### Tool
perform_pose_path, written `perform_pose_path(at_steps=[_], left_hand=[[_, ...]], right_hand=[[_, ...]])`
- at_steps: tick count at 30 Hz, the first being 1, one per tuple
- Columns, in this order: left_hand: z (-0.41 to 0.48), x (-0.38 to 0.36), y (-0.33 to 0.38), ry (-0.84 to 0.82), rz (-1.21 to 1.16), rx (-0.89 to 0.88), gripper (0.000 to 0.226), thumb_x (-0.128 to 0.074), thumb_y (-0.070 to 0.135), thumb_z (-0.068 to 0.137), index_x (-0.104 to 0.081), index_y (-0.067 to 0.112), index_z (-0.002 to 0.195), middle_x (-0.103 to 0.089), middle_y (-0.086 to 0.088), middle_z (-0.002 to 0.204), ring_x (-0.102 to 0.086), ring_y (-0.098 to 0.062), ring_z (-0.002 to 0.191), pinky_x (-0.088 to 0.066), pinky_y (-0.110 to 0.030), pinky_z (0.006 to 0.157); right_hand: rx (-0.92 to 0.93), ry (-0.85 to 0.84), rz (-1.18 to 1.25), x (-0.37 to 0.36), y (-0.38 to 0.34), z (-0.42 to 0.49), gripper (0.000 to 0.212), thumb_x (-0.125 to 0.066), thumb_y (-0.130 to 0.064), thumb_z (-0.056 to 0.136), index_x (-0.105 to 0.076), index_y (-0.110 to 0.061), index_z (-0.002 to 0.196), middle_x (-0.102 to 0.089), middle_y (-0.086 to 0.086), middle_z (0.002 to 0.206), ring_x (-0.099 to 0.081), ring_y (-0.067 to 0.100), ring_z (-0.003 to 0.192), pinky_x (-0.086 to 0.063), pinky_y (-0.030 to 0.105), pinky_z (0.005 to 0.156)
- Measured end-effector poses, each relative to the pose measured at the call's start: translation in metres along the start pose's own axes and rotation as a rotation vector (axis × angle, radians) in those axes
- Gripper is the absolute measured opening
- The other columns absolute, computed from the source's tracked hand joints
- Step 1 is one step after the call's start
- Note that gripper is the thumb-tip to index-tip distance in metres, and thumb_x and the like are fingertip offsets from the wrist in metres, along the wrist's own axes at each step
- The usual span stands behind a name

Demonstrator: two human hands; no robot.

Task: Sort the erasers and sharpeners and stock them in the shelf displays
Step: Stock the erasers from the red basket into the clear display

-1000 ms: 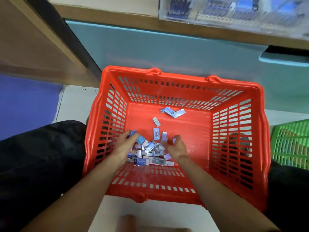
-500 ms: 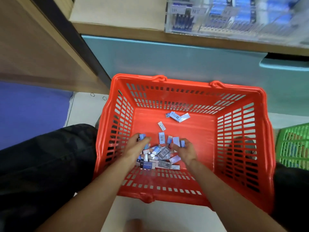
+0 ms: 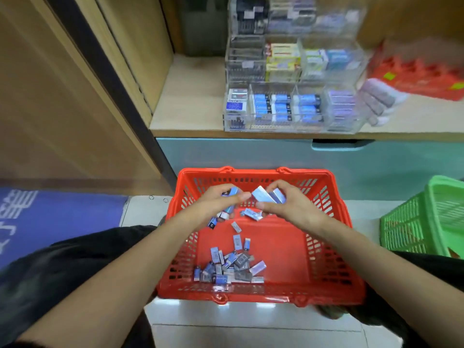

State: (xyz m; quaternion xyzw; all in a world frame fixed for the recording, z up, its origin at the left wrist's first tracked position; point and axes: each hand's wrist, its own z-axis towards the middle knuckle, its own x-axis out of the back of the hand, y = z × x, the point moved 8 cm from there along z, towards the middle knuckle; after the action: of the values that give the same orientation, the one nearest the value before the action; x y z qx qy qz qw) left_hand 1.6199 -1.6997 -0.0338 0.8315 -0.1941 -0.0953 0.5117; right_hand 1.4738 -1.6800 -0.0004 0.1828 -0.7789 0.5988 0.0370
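On my feed I saw both hands raised over the red basket (image 3: 251, 172), in the middle of the frame, very close to each other. The left hand (image 3: 213, 205) had its fingers curled and it held several small blue packets (image 3: 233, 191); more of them showed under the palm. The right hand (image 3: 295, 209) was also closed in a narrow grip, and it pinched a few pale packets (image 3: 270, 195) between thumb and fingers. The thumb tips of the two hands were almost meeting, but I could not tell if they touched. I could not tell either if these packets were erasers or sharpeners, because the print was too small.

Below the hands, in the lower part of the basket floor, lay the pile (image 3: 227, 268) of the same small goods, with two or three loose pieces just above it.

In the upper part of the frame stood the clear display (image 3: 288, 109) on the wooden shelf (image 3: 188, 104). Its lower compartments had blue boxes in rows. At the right edge of the frame stood a green basket (image 3: 426, 222), apart from the red one.
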Motion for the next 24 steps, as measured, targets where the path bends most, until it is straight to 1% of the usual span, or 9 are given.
perform_pose_path(at_steps=[4,8,11,12,13,15,18,21,24], left_hand=[[-0.015,-0.013,0.047,-0.054,0.012,-0.073,0.032,-0.07,0.039,0.073,-0.061,0.013,0.088,-0.047,-0.005,0.061,-0.044,-0.012,0.05,-0.032,-0.022,0.049],[-0.024,-0.022,0.08,-0.111,-0.031,-0.128,0.012,-0.064,0.02,0.086,-0.059,0.015,0.076,-0.05,-0.001,0.049,-0.045,-0.009,0.041,-0.035,-0.016,0.04],[-0.027,-0.027,0.098,-0.14,-0.077,-0.184,0.012,-0.069,0.022,0.079,-0.063,0.021,0.069,-0.05,-0.005,0.056,-0.046,-0.014,0.047,-0.037,-0.021,0.047],[-0.027,-0.029,0.104,-0.154,-0.074,-0.198,0.012,-0.071,0.023,0.077,-0.064,0.023,0.067,-0.05,-0.006,0.058,-0.046,-0.015,0.048,-0.037,-0.022,0.048],[-0.026,-0.03,0.108,-0.163,-0.069,-0.207,0.012,-0.072,0.024,0.076,-0.064,0.023,0.066,-0.049,-0.006,0.058,-0.047,-0.015,0.047,-0.037,-0.022,0.048],[-0.021,-0.028,0.114,-0.137,-0.082,-0.215,0.011,-0.069,0.025,0.076,-0.062,0.021,0.068,-0.048,-0.004,0.058,-0.048,-0.013,0.044,-0.037,-0.018,0.043],[-0.01,-0.022,0.122,-0.071,-0.068,-0.229,0.015,-0.064,0.014,0.084,-0.053,0.014,0.074,-0.047,0.008,0.051,-0.049,-0.009,0.042,-0.036,-0.014,0.039],[-0.002,-0.026,0.125,-0.042,-0.018,-0.226,0.017,-0.07,0.025,0.077,-0.056,0.014,0.078,-0.048,0.008,0.05,-0.049,-0.009,0.046,-0.037,-0.015,0.041],[0.0,-0.039,0.133,-0.066,-0.003,-0.238,0.025,-0.072,0.036,0.065,-0.06,0.017,0.076,-0.044,0.003,0.052,-0.046,-0.01,0.046,-0.032,-0.015,0.04]], right_hand=[[0.068,0.052,-0.011,0.02,-0.044,-0.018,0.028,-0.076,-0.014,0.076,-0.05,-0.018,0.083,-0.061,0.0,0.069,-0.051,0.0,0.055,-0.041,0.013,0.056],[0.073,0.001,0.012,0.031,-0.067,-0.032,0.014,-0.068,-0.016,0.084,-0.054,-0.012,0.086,-0.053,-0.001,0.066,-0.043,0.006,0.056,-0.034,0.015,0.052],[0.065,-0.01,-0.029,0.039,-0.076,-0.036,0.014,-0.068,-0.016,0.085,-0.06,-0.004,0.09,-0.055,0.003,0.07,-0.046,0.01,0.064,-0.035,0.022,0.058],[0.066,0.004,-0.017,0.043,-0.078,-0.035,0.012,-0.069,-0.013,0.084,-0.061,-0.004,0.088,-0.057,0.001,0.069,-0.048,0.009,0.063,-0.036,0.022,0.06],[0.064,0.027,0.004,0.049,-0.08,-0.034,0.009,-0.069,-0.01,0.083,-0.062,-0.005,0.083,-0.057,-0.005,0.064,-0.048,0.005,0.059,-0.037,0.018,0.058],[0.039,0.087,0.071,0.061,-0.081,-0.03,0.017,-0.068,-0.006,0.083,-0.057,-0.012,0.071,-0.049,-0.013,0.049,-0.04,0.001,0.045,-0.03,0.011,0.046],[-0.028,0.169,0.194,0.08,-0.076,-0.021,0.025,-0.065,-0.014,0.086,-0.05,-0.018,0.067,-0.043,-0.014,0.041,-0.024,0.006,0.04,-0.018,0.015,0.036],[-0.056,0.232,0.345,0.091,-0.07,-0.013,0.016,-0.062,-0.015,0.089,-0.055,-0.015,0.074,-0.044,-0.014,0.039,-0.021,0.005,0.038,-0.012,0.015,0.037],[-0.061,0.324,0.449,0.097,-0.065,-0.01,0.019,-0.066,-0.016,0.085,-0.054,-0.015,0.07,-0.037,-0.013,0.041,-0.021,0.006,0.038,-0.011,0.017,0.037]])
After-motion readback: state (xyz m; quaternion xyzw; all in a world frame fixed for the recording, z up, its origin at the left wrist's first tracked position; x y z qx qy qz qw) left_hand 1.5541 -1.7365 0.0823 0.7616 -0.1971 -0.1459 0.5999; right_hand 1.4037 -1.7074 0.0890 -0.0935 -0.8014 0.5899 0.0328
